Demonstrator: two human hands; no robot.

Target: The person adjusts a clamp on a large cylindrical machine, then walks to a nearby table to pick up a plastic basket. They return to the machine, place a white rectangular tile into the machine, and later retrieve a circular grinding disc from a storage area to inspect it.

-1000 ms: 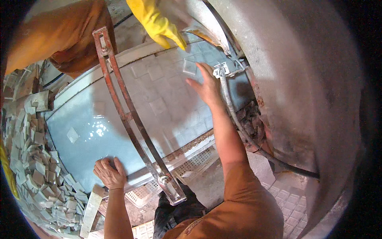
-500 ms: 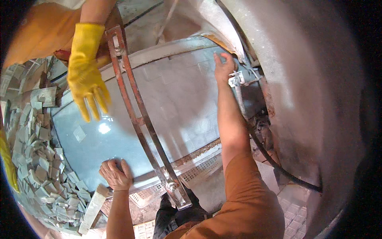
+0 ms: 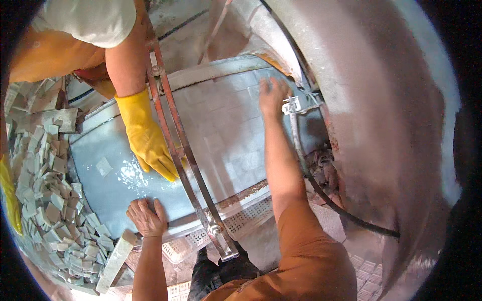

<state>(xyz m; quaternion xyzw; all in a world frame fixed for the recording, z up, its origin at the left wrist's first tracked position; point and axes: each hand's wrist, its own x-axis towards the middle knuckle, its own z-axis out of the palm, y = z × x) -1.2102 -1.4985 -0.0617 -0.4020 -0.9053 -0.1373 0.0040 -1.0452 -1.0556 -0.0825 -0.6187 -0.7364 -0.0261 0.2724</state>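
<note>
While the left hand [image 3: 146, 216] rests flat, fingers spread, on the near edge of the wet sheet of tiles [image 3: 221, 135], the right hand [image 3: 272, 95] presses open-palmed at its far corner; smoothing appears underway. A co-worker's yellow glove [image 3: 145, 138] presses beside the metal bar [image 3: 186, 155]; the next move likely needs even pressure

Two bare hands rest on the wet pale-blue flat tray [image 3: 95, 155]: the left hand [image 3: 146, 216] and the right hand [image 3: 272, 94]. One yellow rubber glove [image 3: 145, 138] presses it. One rusty metal bar [image 3: 183, 150] crosses it. One small loose square tile [image 3: 104, 166] lies on it.
</note>
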